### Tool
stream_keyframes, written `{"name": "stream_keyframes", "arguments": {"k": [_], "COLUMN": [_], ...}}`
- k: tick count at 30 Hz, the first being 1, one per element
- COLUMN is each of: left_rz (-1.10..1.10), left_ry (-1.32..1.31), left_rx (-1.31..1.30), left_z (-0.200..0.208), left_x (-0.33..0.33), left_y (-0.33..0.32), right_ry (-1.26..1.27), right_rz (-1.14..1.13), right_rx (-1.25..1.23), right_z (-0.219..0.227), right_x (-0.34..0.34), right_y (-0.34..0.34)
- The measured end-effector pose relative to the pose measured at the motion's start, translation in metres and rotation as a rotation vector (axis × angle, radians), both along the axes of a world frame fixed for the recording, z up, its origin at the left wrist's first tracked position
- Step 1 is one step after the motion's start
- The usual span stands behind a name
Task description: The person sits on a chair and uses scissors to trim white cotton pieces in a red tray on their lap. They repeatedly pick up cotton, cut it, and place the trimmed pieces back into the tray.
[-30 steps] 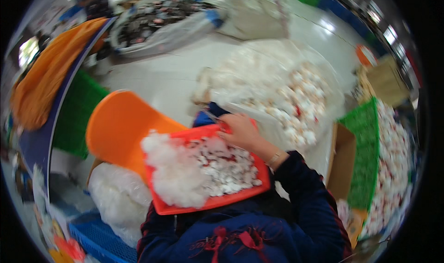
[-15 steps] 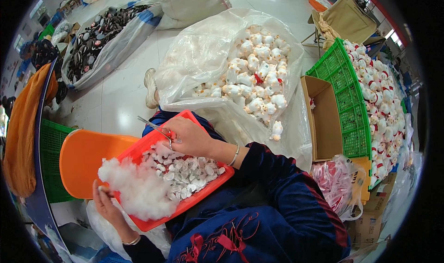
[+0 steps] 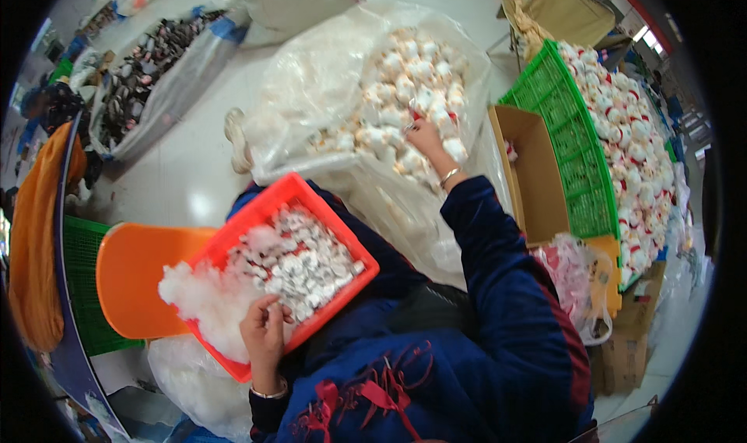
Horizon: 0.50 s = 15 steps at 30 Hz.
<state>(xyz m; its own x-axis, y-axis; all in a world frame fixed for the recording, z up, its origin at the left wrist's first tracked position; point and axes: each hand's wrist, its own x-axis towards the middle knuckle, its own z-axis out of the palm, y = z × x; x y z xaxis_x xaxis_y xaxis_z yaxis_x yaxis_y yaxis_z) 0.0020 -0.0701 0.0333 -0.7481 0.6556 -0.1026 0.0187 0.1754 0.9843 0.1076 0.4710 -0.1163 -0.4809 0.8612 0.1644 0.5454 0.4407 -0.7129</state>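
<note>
My left hand is over the near edge of a red plastic tray on my lap. Its fingers are curled together at the small silvery-white flat pieces; whatever they pinch is too small to make out. White fluffy stuffing fills the tray's left part and spills over the rim. My right hand reaches away into a large clear plastic bag of small white plush toys. Its fingers are closed, with a glint of metal from the ring-handled forceps, mostly hidden and blurred.
An orange stool stands left of the tray. To the right are an open cardboard box, a green crate beside heaped white-and-red plush toys, and a bag of pink pieces. A sack of dark pieces lies far left.
My right hand has left the tray with the forceps and moved forward and right to the plush toys. My left hand has moved from the stuffing's outer edge in over the silvery pieces.
</note>
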Motion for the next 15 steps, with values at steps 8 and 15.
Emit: {"name": "stream_keyframes", "arguments": {"k": [8, 15], "left_rz": [0.132, 0.085], "left_ry": [-0.072, -0.117], "left_rx": [-0.133, -0.286], "left_z": [-0.016, -0.001], "left_x": [0.001, -0.002], "left_y": [-0.012, 0.004], "right_ry": [-0.522, -0.416], "right_rz": [-0.409, -0.628], "right_rx": [-0.326, -0.100], "right_z": [-0.094, -0.113], "right_x": [0.219, 0.210], "right_y": [0.023, 0.008]}}
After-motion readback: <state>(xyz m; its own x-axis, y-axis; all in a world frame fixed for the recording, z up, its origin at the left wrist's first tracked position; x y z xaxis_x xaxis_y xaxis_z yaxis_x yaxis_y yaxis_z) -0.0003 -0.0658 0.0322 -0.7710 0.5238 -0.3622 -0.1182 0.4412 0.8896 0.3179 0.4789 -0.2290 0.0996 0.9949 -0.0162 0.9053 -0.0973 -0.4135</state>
